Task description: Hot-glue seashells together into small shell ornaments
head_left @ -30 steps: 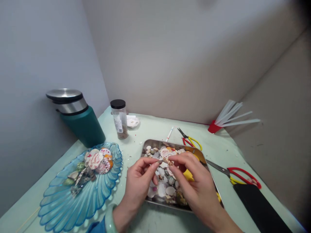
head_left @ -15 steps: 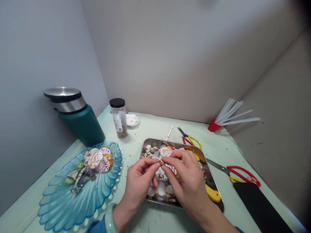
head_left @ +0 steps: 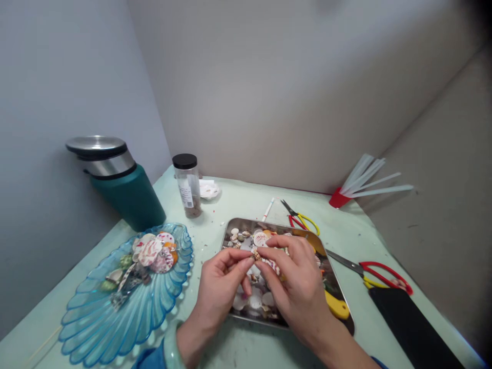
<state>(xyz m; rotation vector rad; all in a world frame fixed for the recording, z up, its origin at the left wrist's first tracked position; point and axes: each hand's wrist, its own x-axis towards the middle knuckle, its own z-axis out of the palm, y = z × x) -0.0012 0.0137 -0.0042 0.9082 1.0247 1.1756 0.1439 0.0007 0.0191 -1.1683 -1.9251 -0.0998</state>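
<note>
Between the fingertips of both hands is a small brown-and-cream seashell (head_left: 256, 254). My left hand (head_left: 225, 279) pinches it from the left side, thumb against forefinger. From the right, my right hand (head_left: 298, 274) grips the same shell with thumb and fingertips. Both hands are over a metal tray (head_left: 246, 323) of shells, hiding much of its middle. Inside the tray, a round white-and-red shell (head_left: 260, 238) and several small shells show at the far left, pale flat shells (head_left: 255, 301) lie near the front, and a yellow-handled tool (head_left: 337, 306) rests at the right.
A blue scalloped dish (head_left: 126, 333) with shells stands left. Behind it are a green bottle (head_left: 126, 197) and a black-lidded jar (head_left: 187, 187). Small scissors (head_left: 300, 218), large scissors (head_left: 369, 271) and a black flat object (head_left: 411, 328) lie right. A red cup (head_left: 338, 198) holds translucent sticks.
Hardly anything differs. Both hands keep their pinch on the small shell over the tray, with only a slight shift of the fingers and the view.
</note>
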